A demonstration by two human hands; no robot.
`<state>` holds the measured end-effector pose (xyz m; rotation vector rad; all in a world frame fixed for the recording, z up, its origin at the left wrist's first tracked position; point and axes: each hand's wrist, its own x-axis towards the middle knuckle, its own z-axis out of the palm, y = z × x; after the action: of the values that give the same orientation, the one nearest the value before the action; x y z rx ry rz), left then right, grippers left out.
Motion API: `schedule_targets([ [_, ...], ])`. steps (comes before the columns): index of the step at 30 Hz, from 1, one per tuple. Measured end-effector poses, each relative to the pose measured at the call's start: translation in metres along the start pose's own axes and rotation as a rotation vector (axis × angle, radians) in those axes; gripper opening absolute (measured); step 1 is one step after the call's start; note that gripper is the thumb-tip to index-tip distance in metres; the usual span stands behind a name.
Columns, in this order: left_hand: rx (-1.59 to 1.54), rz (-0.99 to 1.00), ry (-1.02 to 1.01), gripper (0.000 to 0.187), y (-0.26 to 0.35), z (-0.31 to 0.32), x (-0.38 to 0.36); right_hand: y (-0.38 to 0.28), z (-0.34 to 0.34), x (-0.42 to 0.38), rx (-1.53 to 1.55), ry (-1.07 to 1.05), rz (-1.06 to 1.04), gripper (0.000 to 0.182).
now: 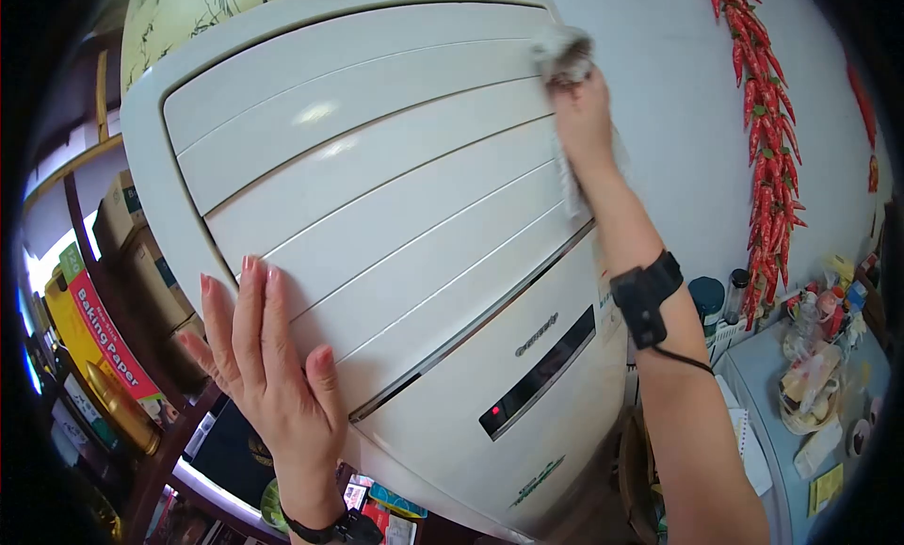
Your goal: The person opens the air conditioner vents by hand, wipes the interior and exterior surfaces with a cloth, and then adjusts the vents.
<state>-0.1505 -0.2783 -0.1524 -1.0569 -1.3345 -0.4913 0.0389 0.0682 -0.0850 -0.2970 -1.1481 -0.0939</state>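
Observation:
A tall white floor-standing air conditioner (405, 197) fills the middle of the head view, its slatted front panel above a dark display strip with a red light. My left hand (273, 376) lies with fingers stretched out on the lower left part of the slatted panel and its frame. At the upper right edge of the unit, my right hand (586, 121) is closed around a whitish cloth (563, 51), blurred by motion. Part of the cloth hangs below the hand along that edge. Each wrist wears a black band.
Strings of red chili peppers (765, 140) hang on the right wall. Below them stands a pale table (744, 366) with a basket of food (808, 404) and small items. At left, shelves hold a Baking Paper box (108, 333) and a golden bullet-shaped object (122, 408). Patterned fabric (198, 18) covers the unit's top.

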Motion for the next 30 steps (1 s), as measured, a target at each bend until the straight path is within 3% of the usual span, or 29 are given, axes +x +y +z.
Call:
schedule_targets([
  [3, -0.012, -0.001, 0.012, 0.055, 0.000, 0.001, 0.000, 0.007, 0.003, -0.006, 0.020, 0.139, 0.022, 0.025],
  [5, -0.002, 0.003, 0.017, 0.055, 0.000, 0.001, -0.001, -0.045, -0.001, -0.013, -0.034, -0.278, 0.415, 0.026],
  [6, -0.002, 0.010, 0.022, 0.055, 0.000, 0.002, 0.000, -0.090, -0.006, -0.029, 0.124, -0.295, 0.341, 0.024],
  [7, -0.011, 0.014, 0.021, 0.054, 0.002, 0.001, 0.001, -0.107, 0.009, -0.048, 0.159, -0.146, 0.010, 0.019],
  [9, -0.028, 0.024, 0.017, 0.052, 0.002, -0.001, 0.001, -0.181, 0.004, -0.068, 0.539, -0.139, -0.030, 0.022],
  [11, -0.048, 0.008, 0.011, 0.052, -0.012, 0.010, -0.015, -0.200, 0.019, -0.094, 0.423, -0.226, -0.483, 0.031],
  [12, -0.076, -0.022, 0.023, 0.052, -0.011, 0.014, -0.018, -0.201, 0.017, -0.097, 0.459, -0.229, -0.506, 0.031],
  [14, -0.034, 0.018, 0.021, 0.053, -0.013, 0.013, -0.014, -0.199, 0.015, -0.102, 0.533, -0.235, -0.549, 0.030],
  [16, -0.015, 0.030, 0.025, 0.053, -0.008, 0.006, -0.004, -0.163, 0.010, -0.082, 0.407, -0.230, -0.573, 0.044],
  [17, -0.019, 0.024, 0.029, 0.053, -0.003, 0.003, -0.001, -0.144, 0.003, -0.069, 0.340, -0.141, -0.559, 0.031],
  [20, -0.007, 0.017, 0.040, 0.055, -0.001, 0.004, 0.000, -0.073, -0.012, -0.041, 0.196, -0.127, -0.133, 0.037],
  [22, -0.003, 0.012, 0.047, 0.055, 0.000, 0.005, 0.000, 0.009, -0.004, -0.027, -0.076, 0.095, -0.189, 0.035],
  [23, 0.001, 0.010, 0.049, 0.055, 0.001, 0.004, 0.001, 0.020, -0.015, -0.027, -0.053, 0.052, -0.110, 0.034],
  [27, -0.018, 0.019, 0.071, 0.056, -0.001, 0.006, 0.000, 0.002, -0.041, -0.052, -0.088, -0.192, 0.211, 0.030],
  [29, -0.021, 0.032, 0.082, 0.056, -0.002, 0.008, 0.000, -0.010, -0.036, -0.079, -0.052, -0.095, -0.029, 0.028],
  [30, -0.023, 0.031, 0.083, 0.057, -0.002, 0.008, 0.000, -0.022, -0.042, -0.088, -0.015, -0.176, 0.030, 0.027],
])
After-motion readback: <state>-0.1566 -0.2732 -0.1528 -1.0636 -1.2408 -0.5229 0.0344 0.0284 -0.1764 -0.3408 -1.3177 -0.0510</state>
